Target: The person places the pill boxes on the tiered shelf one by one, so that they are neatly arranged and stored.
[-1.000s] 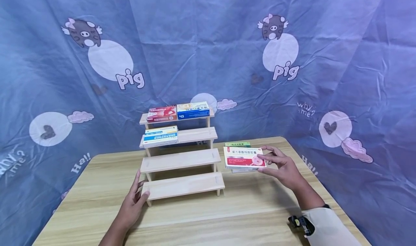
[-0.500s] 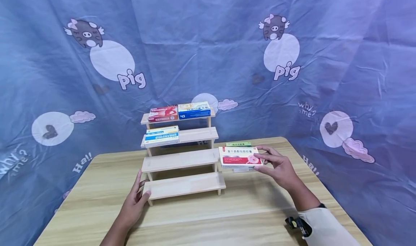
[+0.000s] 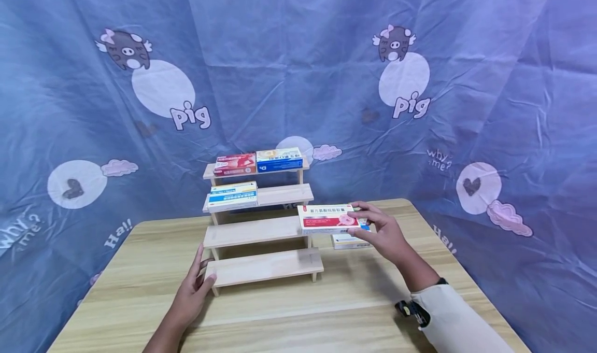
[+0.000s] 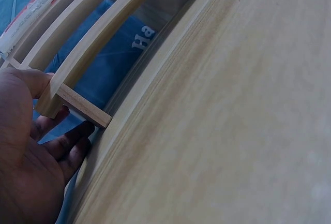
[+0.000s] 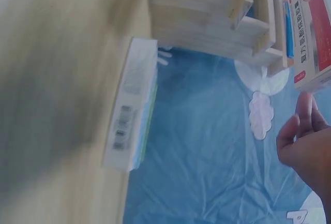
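My right hand (image 3: 386, 238) pinches a white-and-red medicine box (image 3: 322, 219) by its right end, thumb at the front edge. The box is in the air by the right end of a stepped wooden display rack (image 3: 268, 268), overlapping the third step in view. My left hand (image 3: 187, 297) grips the left end of the rack's lowest step. The left wrist view shows its thumb on the board (image 4: 77, 61) and the other fingers around the leg. In the right wrist view, the held medicine box (image 5: 310, 32) is at the upper right edge, partly cut off.
A red box (image 3: 235, 164) and a blue-and-white box (image 3: 280, 159) lie on the top step. Another white-and-blue box (image 3: 232, 195) lies on the second step's left. Further boxes (image 3: 350, 241) lie on the table (image 3: 280, 322) right of the rack, partly hidden. A blue curtain (image 3: 289, 83) hangs behind.
My right hand has carried the white-and-red box left and slightly up, from over the table boxes to the rack's right end. My left hand stays at the lowest step.
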Motion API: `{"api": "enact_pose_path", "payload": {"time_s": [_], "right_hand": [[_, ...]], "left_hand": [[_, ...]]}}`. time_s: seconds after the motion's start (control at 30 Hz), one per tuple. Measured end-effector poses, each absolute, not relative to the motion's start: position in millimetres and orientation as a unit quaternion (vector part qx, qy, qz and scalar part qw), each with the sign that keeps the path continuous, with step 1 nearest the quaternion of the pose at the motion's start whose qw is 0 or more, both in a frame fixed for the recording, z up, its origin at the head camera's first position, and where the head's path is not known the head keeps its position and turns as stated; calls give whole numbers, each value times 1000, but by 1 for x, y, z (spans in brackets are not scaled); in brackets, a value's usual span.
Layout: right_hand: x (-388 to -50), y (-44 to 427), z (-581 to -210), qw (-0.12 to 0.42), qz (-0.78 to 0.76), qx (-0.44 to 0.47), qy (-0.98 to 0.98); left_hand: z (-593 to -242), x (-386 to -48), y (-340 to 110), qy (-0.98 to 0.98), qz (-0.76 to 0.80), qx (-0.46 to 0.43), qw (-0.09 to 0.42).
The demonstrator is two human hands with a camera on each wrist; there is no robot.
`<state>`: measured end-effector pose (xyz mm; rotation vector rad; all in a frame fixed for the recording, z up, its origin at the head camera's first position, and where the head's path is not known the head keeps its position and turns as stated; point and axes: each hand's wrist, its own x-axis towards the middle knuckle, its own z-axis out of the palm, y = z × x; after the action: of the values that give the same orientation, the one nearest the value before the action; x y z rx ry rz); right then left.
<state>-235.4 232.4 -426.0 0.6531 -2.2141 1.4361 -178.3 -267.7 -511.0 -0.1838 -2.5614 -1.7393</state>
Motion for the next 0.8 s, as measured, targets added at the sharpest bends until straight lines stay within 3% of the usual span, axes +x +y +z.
{"api": "enact_pose_path", "payload": {"time_s": [0.53, 0.8], "right_hand": [[-270, 198, -404, 157, 589, 145, -779], [-291, 180, -408, 138, 638, 164, -739]], "left_hand": [[-511, -178, -270, -830, -554, -65, 23], [-510, -177, -268, -832, -551, -64, 25]]}}
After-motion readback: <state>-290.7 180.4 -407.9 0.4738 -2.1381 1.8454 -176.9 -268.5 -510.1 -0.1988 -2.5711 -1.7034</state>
